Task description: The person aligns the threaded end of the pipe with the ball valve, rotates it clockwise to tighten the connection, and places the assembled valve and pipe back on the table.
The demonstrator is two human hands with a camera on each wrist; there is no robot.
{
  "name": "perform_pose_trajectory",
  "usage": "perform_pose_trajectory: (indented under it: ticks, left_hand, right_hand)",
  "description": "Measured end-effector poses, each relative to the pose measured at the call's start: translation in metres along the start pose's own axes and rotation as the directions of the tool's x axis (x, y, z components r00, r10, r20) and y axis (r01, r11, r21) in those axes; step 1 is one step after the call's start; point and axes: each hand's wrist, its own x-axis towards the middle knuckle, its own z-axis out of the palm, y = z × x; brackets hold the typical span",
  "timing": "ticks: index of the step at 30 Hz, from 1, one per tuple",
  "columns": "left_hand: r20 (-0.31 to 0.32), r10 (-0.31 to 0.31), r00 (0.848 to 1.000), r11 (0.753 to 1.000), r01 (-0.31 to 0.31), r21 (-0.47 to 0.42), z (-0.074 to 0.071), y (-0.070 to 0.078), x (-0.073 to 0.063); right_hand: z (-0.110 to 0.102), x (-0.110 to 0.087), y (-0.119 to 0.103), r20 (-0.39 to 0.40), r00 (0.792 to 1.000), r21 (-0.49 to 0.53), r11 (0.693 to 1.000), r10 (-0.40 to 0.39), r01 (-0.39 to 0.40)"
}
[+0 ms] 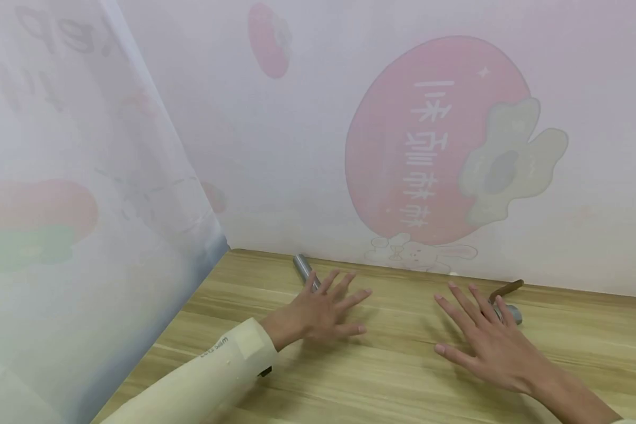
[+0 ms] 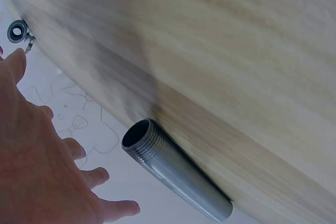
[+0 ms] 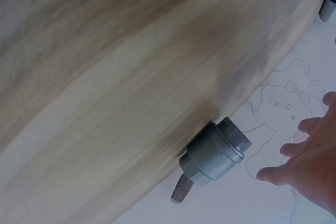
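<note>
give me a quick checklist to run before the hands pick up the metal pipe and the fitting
1. Left hand free: ok, fingers spread, holding nothing.
2. Right hand free: ok, fingers spread, holding nothing.
3. Metal pipe and metal fitting apart: ok, they lie well separated on the wooden table.
4. Pipe's threaded end uncovered: ok, the threads and opening show in the left wrist view.
5. Fitting in hand: not ok, it lies on the table, ungripped.
6. Inside of the fitting clean: cannot tell, its opening is too small in view.
</note>
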Motion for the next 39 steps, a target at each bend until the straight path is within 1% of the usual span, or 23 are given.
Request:
perform_pose_trajectory:
  ticks: [7, 13, 20, 24, 29, 35, 39]
  left_hand:
    - [-0.011, -0.008, 1.000, 1.000, 0.008, 0.007, -0.003, -0.006, 0.001]
    - [-0.020, -0.011, 1.000, 1.000, 0.011, 0.009, -0.006, -0.011, 0.000]
    - [-0.015, -0.027, 1.000, 1.000, 0.027, -0.003, -0.005, -0.017, 0.001]
    - [-0.017, -0.034, 0.999, 0.999, 0.034, 0.001, -0.005, -0.020, 0.003]
    - [-0.022, -0.041, 0.999, 0.999, 0.041, 0.006, -0.003, -0.023, 0.004]
    - [-0.025, -0.059, 0.998, 0.998, 0.059, -0.015, 0.002, -0.028, 0.004]
    - [-0.027, -0.072, 0.997, 0.997, 0.071, -0.027, 0.004, -0.031, 0.005]
  right_hand:
    - [-0.002, -0.001, 0.002, 0.001, 1.000, -0.006, 1.000, 0.008, -0.008]
    - [-0.004, -0.002, 0.004, 0.006, 1.000, -0.007, 1.000, 0.021, -0.021]
    - [-0.003, -0.002, 0.006, -0.005, 1.000, -0.044, 0.999, 0.026, -0.026]
    - [-0.004, -0.002, 0.006, -0.004, 1.000, -0.043, 0.999, 0.025, -0.026]
    - [-0.004, -0.003, 0.008, -0.004, 1.000, -0.041, 0.999, 0.028, -0.029]
    - [-0.004, -0.003, 0.010, -0.002, 1.000, -0.036, 0.999, 0.030, -0.030]
    - [-0.005, -0.005, 0.012, -0.004, 1.000, -0.042, 0.999, 0.028, -0.029]
